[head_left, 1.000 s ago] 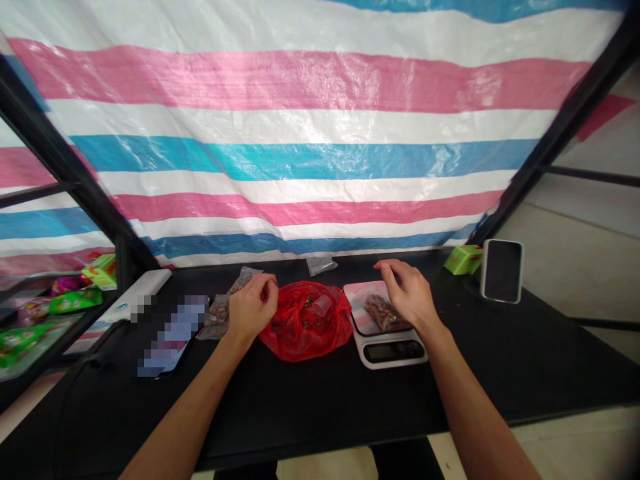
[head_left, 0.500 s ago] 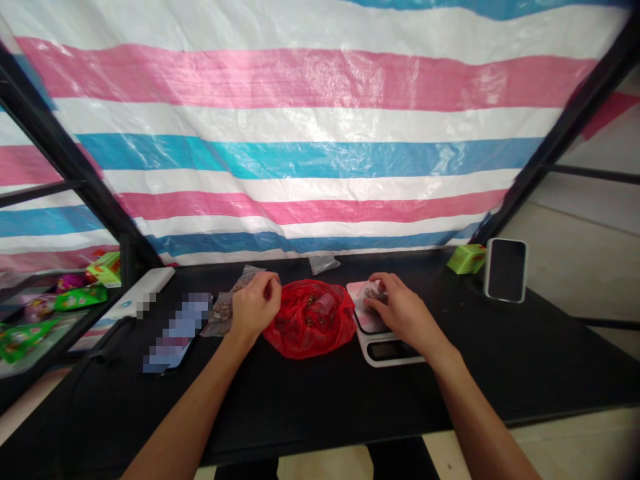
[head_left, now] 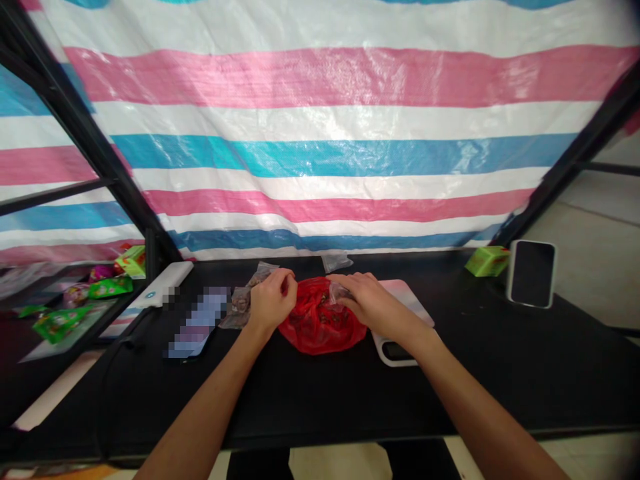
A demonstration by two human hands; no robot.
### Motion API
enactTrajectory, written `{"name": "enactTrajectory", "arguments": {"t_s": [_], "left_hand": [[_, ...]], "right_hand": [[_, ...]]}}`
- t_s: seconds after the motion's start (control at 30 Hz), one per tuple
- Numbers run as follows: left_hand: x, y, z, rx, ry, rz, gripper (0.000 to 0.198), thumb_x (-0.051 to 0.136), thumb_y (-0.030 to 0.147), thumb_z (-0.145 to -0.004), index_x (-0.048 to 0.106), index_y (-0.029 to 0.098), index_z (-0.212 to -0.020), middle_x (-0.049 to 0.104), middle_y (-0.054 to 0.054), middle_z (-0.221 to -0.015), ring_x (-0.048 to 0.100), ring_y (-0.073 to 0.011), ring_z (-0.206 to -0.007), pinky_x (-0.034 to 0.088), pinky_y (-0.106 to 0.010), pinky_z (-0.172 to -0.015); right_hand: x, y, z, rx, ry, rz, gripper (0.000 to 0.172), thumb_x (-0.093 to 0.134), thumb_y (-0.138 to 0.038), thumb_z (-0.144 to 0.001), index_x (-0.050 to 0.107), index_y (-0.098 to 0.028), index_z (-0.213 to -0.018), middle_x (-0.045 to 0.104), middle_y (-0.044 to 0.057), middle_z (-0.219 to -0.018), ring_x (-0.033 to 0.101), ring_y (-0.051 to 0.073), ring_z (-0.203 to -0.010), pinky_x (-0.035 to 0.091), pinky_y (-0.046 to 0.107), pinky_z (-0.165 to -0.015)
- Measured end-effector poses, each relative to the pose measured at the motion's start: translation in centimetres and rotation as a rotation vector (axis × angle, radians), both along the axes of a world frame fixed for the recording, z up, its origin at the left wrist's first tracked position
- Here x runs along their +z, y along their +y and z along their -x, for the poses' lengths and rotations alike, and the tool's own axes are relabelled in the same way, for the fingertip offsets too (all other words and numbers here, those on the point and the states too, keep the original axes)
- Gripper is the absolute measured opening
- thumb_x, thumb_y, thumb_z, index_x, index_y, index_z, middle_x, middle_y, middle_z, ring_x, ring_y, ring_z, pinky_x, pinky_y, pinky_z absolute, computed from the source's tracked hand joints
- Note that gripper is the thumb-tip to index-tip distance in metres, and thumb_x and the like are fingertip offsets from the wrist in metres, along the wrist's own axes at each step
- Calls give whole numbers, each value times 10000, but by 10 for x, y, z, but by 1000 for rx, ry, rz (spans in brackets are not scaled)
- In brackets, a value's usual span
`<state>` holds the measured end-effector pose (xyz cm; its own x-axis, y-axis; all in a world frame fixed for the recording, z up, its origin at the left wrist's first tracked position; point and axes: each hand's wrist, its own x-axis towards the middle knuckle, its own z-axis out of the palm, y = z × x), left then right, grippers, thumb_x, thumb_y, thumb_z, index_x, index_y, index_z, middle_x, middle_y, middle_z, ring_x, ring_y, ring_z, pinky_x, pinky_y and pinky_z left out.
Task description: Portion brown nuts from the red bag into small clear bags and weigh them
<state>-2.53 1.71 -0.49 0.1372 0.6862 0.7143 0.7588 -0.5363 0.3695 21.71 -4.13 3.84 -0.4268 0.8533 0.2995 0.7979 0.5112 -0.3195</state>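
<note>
A red plastic bag (head_left: pixel 320 330) with brown bits inside lies on the black table (head_left: pixel 310 400). My left hand (head_left: pixel 271 301) is curled, pinching the bag's left rim. My right hand (head_left: pixel 369 303) reaches over the red bag's mouth and grips a small clear bag (head_left: pixel 339 292) of brown bits. Just right of that hand stands a white kitchen scale (head_left: pixel 406 303), its pink platform bare. Several filled clear bags (head_left: pixel 241 305) are piled behind my left hand.
An empty clear bag (head_left: pixel 336 261) lies by the striped tarp. A blurred flat object (head_left: pixel 197 321) and a white power bank (head_left: pixel 167 283) lie left. A green box (head_left: pixel 487 260) and a white-framed dark device (head_left: pixel 533 273) stand right. Green packets (head_left: pixel 107 288) fill the left shelf.
My right hand closed on the small bag on the scale, lifted it off and carried it left over the red bag. The left hand stayed at the bag's rim.
</note>
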Motion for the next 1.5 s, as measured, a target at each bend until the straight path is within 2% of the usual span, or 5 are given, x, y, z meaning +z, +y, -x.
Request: {"name": "enactTrajectory", "arguments": {"t_s": [0.63,0.87,1.03,1.27,1.5], "left_hand": [[0,-2,-2,-50,-33,49,153,534,201,-926,683,216,-891,746,-6,-820,660,-146,-658,472,-262,-656],[-1,-1,-2,-46,-32,79,157,534,206,-927,686,216,-892,737,-6,-814,665,-155,-685,474,-271,-675],[-3,1,-2,-151,-56,103,163,523,187,-930,673,216,-873,719,-10,-811,658,-156,-706,491,-275,-696],[-3,-6,-7,-409,46,116,187,499,152,-944,649,217,-853,680,-44,-857,649,-185,-833,515,-321,-799],[-2,-3,-6,-375,11,109,193,502,156,-951,647,217,-838,652,-48,-853,629,-199,-865,509,-350,-831]], "right_hand": [[-13,-8,-5,-55,119,-1,614,502,-111,-899,480,-286,-1487,667,91,-1252,578,278,-1136,393,506,-1055],[-5,-16,-58,-136,448,25,557,552,-190,-878,549,-306,-1422,699,48,-1203,665,231,-1036,507,408,-948],[-8,-17,-96,-98,281,134,658,568,-142,-785,580,-306,-1421,610,75,-1399,558,302,-1279,420,518,-1084],[-17,-21,-109,-255,406,-202,667,492,-104,-724,603,-298,-1352,604,48,-1384,498,303,-1323,338,512,-1129],[-23,-19,-118,-344,463,-295,457,446,-119,-728,683,-255,-1095,701,42,-1105,620,286,-1084,412,452,-980]]}}
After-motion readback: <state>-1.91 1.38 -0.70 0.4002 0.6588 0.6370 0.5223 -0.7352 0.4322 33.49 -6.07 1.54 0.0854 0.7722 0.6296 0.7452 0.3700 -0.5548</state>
